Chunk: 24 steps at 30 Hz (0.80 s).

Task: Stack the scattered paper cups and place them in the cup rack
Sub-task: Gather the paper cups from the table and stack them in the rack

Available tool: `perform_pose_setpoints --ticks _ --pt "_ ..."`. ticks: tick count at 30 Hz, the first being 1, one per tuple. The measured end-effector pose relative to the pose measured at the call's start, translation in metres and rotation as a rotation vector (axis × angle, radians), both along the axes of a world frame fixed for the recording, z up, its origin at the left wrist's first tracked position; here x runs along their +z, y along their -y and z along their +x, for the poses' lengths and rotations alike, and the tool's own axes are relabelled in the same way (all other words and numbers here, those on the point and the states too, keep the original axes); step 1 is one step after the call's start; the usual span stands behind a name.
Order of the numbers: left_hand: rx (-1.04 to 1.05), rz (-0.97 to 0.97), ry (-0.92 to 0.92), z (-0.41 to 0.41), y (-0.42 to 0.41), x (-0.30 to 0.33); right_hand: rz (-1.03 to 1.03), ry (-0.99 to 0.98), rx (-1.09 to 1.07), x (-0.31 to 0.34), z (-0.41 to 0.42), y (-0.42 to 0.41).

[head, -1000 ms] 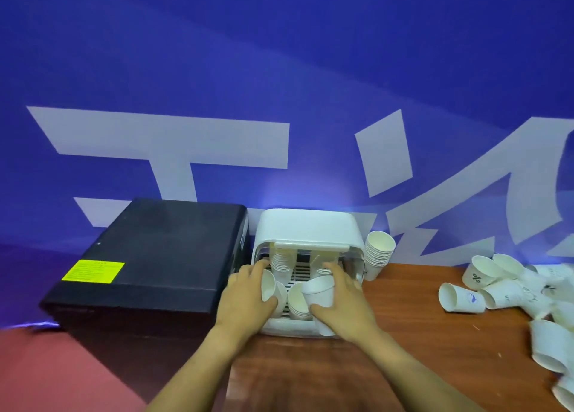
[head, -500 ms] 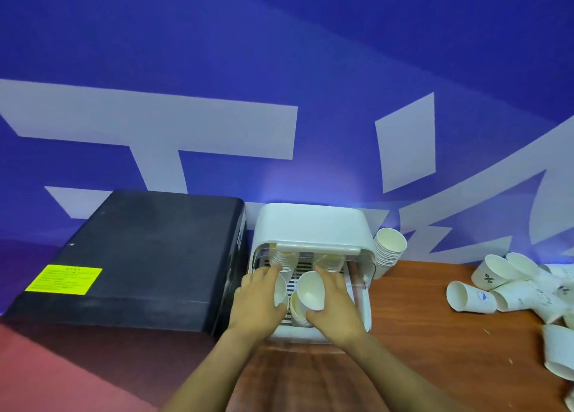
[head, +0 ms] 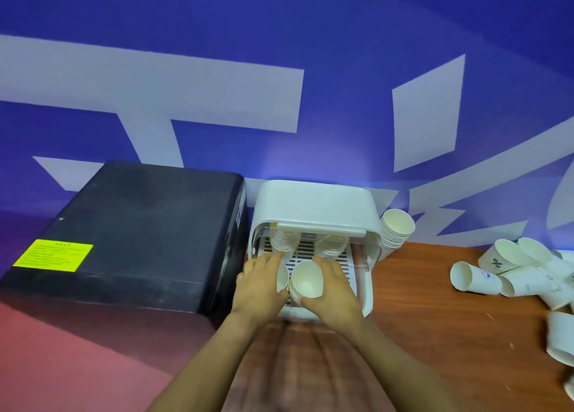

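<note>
A person stands at a reddish-brown wooden table (head: pixel 435 334) against a blue wall with large pale lettering. At twelve o'clock from the hands sits a white plastic cup rack (head: pixel 313 208) with a domed lid and a slatted tray pulled forward. Two stacks of white paper cups (head: pixel 283 243) hang mouth-down at the back of the tray.

The left hand (head: pixel 259 282) curls around a white paper cup (head: pixel 282 276) seen nearly edge-on. The right hand (head: pixel 334 286) wraps its fingers around the nested stack of white paper cups (head: pixel 307 279), tilted so the open mouth faces the viewer. Both sit over the front of the tray, the two cups almost touching.

Compared with a second ago, the right hand's stack has tipped further toward the camera and moved closer to the left hand's cup. It looks as if the person is about to settle the cups into the rack, though whether they will be joined first cannot be told.

At two o'clock, another tall stack of white cups (head: pixel 396 233) leans beside the rack. At three o'clock, loose white cups (head: pixel 509 268) lie scattered on their sides, so much of the task remains. At nine o'clock stands a black box with a yellow label (head: pixel 52 254).
</note>
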<state>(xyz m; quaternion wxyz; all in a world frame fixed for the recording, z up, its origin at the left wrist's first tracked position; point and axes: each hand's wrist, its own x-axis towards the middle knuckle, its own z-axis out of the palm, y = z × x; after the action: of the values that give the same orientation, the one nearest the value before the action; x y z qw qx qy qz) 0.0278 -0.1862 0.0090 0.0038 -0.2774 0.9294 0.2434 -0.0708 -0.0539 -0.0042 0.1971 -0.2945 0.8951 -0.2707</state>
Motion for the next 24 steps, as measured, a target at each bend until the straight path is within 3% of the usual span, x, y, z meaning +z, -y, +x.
perform_pose_setpoints --ticks 6,18,24 --pt "-0.051 0.129 0.177 0.006 0.002 -0.011 0.099 0.141 0.056 -0.007 0.0 -0.014" --pt "-0.059 0.078 -0.028 0.028 -0.036 0.012 0.11 0.125 0.005 0.019 0.005 -0.062" --pt "-0.089 0.153 -0.16 0.015 -0.068 0.01 0.192 0.125 -0.068 0.028 0.009 -0.12"
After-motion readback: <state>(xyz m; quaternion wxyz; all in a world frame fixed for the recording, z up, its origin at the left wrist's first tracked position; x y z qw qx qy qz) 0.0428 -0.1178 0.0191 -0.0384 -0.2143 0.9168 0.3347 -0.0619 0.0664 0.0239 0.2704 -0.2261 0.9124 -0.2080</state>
